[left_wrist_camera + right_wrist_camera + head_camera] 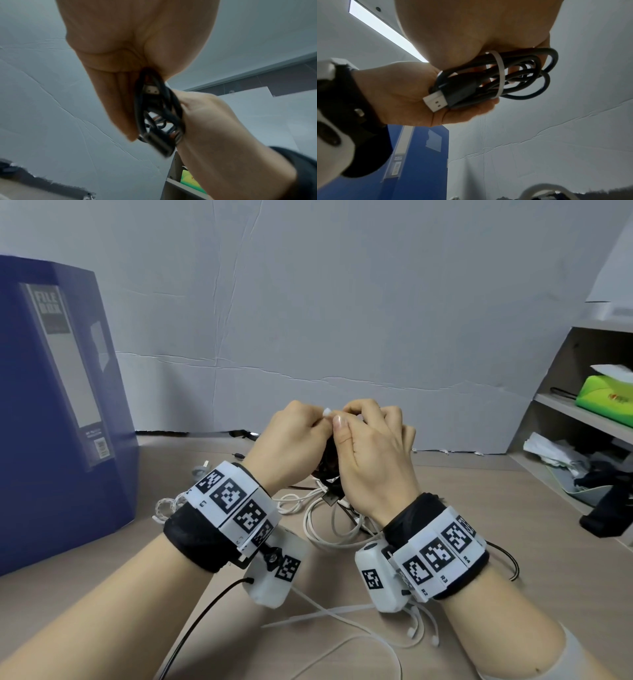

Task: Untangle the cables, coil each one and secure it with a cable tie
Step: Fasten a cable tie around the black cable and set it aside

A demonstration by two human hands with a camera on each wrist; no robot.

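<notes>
we've got the coiled black rubbery usb cable [513,75] lifted above the desk, bunched between both hands. our left hand [291,440] cups the coil from below, fingers curled round it, its pale plug end [435,102] poking out; our right hand [373,453] pinches the thin white plastic cable tie [499,73] looped round the bundle. hands together, touching. the cable looks light and springy — loops likely want to fan open, so grip across all the strands beside the tie. the tie looks slick and stiff; best pinched by its tail. more white cables [325,518] lie tangled on the wooden desk [479,494].
</notes>
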